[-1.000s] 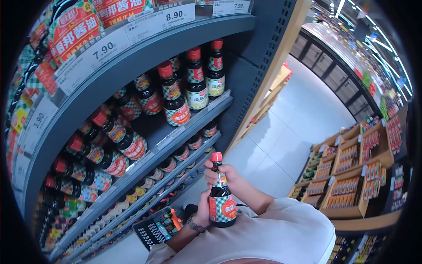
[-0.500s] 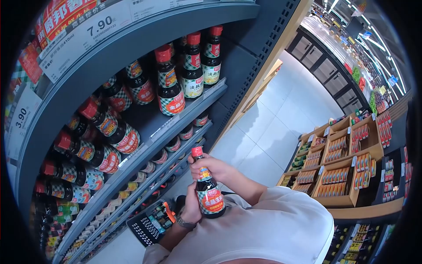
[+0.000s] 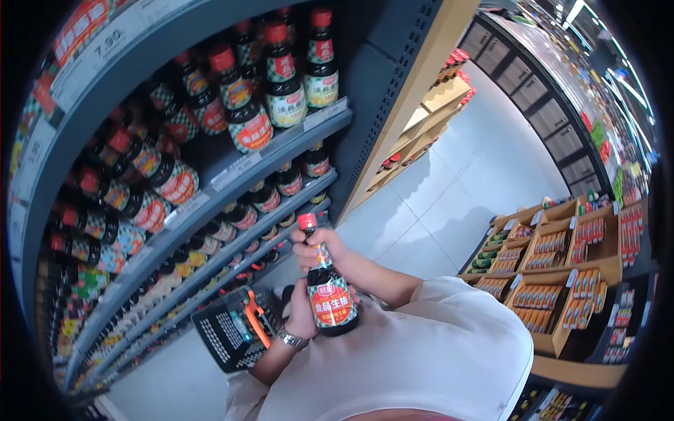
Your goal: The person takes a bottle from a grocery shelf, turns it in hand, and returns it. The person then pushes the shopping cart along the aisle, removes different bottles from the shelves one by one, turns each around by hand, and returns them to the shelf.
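A dark soy sauce bottle [image 3: 333, 303] with a red cap and a red-and-green checked label is held upright, slightly tilted, in front of my chest. My right hand [image 3: 324, 247] wraps its neck just below the cap. Lower down, my left hand [image 3: 302, 310], with a metal watch at the wrist, grips the bottle's side. The label faces up towards me. Similar bottles [image 3: 250, 128] stand on the shelf [image 3: 281, 140] to the left, beside two pale-labelled bottles [image 3: 286, 105].
A black shopping basket [image 3: 214, 330] with an orange handle is on the floor at lower left. Wooden display bins [image 3: 537, 316] with orange packets stand on the right. Another wooden rack [image 3: 414, 137] is beyond the shelf end, along the tiled aisle [image 3: 449, 182].
My view has shifted, so the shelf sits higher and further left and the wooden rack beyond its end now shows. Both hands keep hold of the bottle, its label turned more towards me.
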`<control>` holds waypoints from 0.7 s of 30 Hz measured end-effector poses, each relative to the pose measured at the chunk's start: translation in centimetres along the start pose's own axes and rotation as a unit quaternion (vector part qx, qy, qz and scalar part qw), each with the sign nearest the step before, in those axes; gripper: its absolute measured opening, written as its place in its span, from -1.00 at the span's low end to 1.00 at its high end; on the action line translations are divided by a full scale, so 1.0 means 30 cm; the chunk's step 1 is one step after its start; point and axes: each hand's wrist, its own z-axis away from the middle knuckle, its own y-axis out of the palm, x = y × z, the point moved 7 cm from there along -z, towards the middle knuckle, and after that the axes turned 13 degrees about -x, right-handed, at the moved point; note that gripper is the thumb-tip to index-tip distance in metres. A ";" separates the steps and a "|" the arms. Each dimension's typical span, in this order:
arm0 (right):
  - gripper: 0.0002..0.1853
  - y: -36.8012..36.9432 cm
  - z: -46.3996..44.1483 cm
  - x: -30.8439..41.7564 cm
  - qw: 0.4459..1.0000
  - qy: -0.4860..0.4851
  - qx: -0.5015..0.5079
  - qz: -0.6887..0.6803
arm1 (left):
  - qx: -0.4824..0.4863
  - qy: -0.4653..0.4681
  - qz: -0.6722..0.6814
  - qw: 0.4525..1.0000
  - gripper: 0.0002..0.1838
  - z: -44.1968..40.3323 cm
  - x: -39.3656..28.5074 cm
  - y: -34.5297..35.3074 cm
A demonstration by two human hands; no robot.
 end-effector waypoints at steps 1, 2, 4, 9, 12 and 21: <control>-0.86 -0.004 0.021 0.009 1.000 -0.004 0.010 -0.007 | -0.005 -0.003 0.003 1.000 -0.33 -0.002 0.016 0.008; -0.85 -0.017 0.039 0.020 1.000 -0.010 -0.006 0.012 | 0.005 0.008 0.007 1.000 -0.37 -0.008 0.020 0.017; -0.85 -0.022 0.068 0.050 0.998 -0.020 -0.033 0.057 | -0.017 0.069 -0.026 0.997 -0.44 -0.038 0.022 0.004; -0.82 -0.027 0.099 0.038 0.972 0.001 -0.163 0.167 | -0.045 0.077 0.026 0.996 -0.47 -0.013 0.044 0.031; -0.78 -0.023 0.091 0.028 0.967 -0.011 -0.163 0.197 | -0.075 0.094 0.035 0.992 -0.41 -0.015 0.058 0.007; -0.72 -0.001 0.056 -0.023 0.996 0.079 0.036 0.026 | -0.045 0.053 0.048 0.996 -0.24 -0.015 0.080 0.034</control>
